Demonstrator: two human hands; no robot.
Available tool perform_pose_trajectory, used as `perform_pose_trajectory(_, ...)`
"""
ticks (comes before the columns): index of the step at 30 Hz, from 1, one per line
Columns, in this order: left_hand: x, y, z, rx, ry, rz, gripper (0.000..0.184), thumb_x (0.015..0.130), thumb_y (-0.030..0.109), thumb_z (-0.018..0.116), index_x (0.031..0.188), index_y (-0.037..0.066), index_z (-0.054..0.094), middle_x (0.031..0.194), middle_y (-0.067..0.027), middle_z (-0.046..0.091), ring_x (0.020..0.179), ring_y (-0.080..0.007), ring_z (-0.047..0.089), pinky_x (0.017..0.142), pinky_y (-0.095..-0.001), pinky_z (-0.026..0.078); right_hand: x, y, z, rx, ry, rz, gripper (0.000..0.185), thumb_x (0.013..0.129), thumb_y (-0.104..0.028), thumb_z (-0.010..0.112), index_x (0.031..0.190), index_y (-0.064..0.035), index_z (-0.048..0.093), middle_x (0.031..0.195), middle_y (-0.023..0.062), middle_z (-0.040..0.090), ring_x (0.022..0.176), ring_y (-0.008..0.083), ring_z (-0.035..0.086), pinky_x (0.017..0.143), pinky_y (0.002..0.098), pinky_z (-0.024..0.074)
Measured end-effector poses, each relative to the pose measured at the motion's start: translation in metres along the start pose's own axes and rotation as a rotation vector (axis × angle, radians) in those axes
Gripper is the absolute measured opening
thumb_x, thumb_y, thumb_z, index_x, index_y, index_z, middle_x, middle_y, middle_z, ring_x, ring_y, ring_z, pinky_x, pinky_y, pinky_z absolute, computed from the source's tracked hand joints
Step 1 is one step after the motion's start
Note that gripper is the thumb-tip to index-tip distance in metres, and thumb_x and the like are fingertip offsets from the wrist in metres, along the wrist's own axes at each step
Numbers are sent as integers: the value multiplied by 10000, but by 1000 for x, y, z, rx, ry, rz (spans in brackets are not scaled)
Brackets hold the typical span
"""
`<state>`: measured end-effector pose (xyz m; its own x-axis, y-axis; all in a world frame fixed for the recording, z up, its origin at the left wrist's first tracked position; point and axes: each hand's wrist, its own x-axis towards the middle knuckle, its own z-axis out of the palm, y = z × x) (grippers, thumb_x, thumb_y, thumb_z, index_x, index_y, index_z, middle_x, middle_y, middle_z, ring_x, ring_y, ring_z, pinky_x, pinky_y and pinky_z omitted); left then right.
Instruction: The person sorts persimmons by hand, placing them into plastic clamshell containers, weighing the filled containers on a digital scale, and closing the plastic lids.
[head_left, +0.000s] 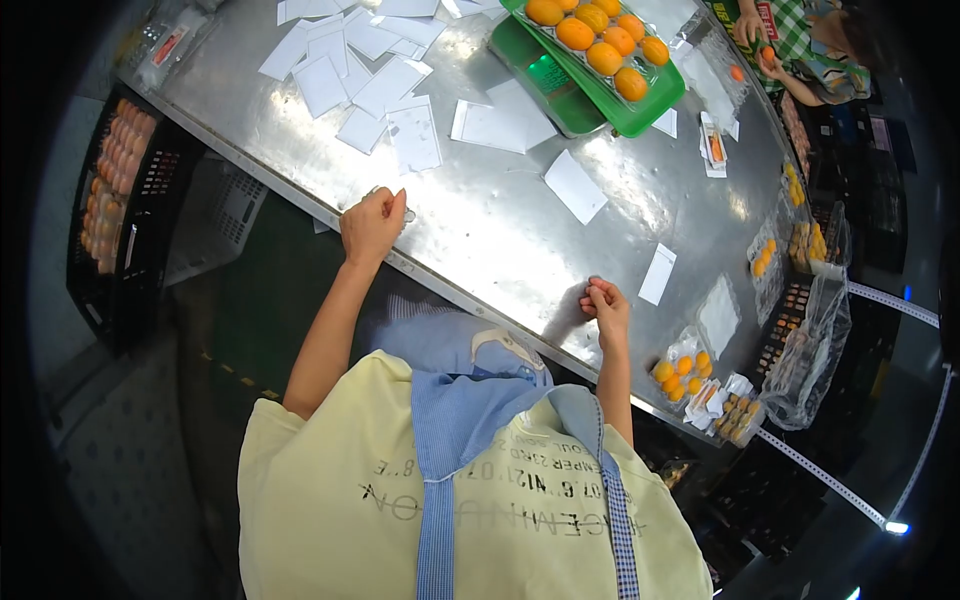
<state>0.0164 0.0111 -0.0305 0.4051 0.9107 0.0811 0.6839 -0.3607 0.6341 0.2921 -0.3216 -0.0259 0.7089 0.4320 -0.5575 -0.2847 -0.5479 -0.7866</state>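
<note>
My left hand (373,226) is closed at the near edge of the metal table (480,230), fingertips pinched together. A small shiny bit shows beside its fingers, too small to name. Farther right, over the same edge, my right hand (608,303) has its fingers curled in; whether anything is inside is hidden. A white paper slip (657,274) lies just beyond that hand, and a larger white sheet (576,187) rests between the two hands, farther up. Ahead of my left hand are scattered white papers (413,135).
A green crate (640,122) carries a clear tray of orange fruit (605,58). Fruit packs (683,375) and crumpled plastic (805,350) sit at the right end. A black crate of fruit (120,190) stands left. Another person's hand (770,62) holds a fruit at the far right.
</note>
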Motion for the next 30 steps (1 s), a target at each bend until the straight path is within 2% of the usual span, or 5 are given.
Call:
perform_pose_trajectory(7, -2, 4, 0, 31, -2, -10, 332, 849, 317, 624, 629, 82, 541, 555, -82, 566, 511, -310, 567, 489, -404, 422, 2, -12, 6, 0, -27, -33, 251, 916, -118, 579, 1126, 19, 594, 888, 62, 645, 705, 123, 619, 645, 233, 517)
perform_pose_trajectory(13, -2, 7, 0, 62, 8, -2, 332, 848, 314, 624, 619, 88, 544, 550, -81, 563, 514, -312, 568, 488, -404, 423, 8, -52, 26, -43, -111, -118, 228, 915, -83, 558, 1111, 28, 585, 892, 78, 631, 714, 123, 608, 642, 236, 499)
perform_pose_trajectory(23, -1, 11, -1, 51, -31, 29, 335, 843, 313, 626, 606, 97, 531, 553, -83, 552, 514, -311, 555, 483, -412, 406, 42, -102, 56, -220, -255, -244, 234, 910, -100, 573, 1119, 1, 593, 898, 67, 628, 740, 140, 613, 680, 258, 505)
perform_pose_trajectory(30, 1, 13, 1, 56, -24, 37, 356, 835, 293, 648, 590, 87, 493, 527, -91, 515, 488, -323, 522, 461, -426, 372, 51, -185, 76, -180, -298, -363, 245, 899, -135, 618, 1103, 1, 605, 898, 40, 617, 788, 110, 618, 724, 238, 502)
